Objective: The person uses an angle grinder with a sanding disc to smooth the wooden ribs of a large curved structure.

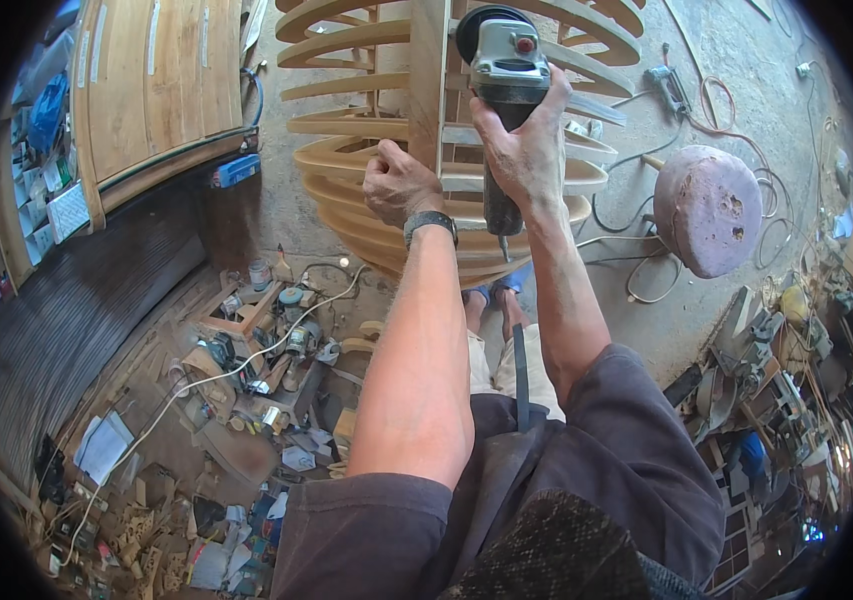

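Clearly grey-black grinder (508, 72), red button (525, 45); right grip (526, 155) clasps it; left grip (401, 186) curled, hold unclear.

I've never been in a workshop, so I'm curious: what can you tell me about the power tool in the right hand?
The power tool resembles an angle grinder: a silvery, metal-looking head with a red button, a dark round part at the top, and a dark body tapering toward the cord end. It points away from the person, gripped by the right hand, beside the wooden post. Whether it is running, or touches wood, is unclear.
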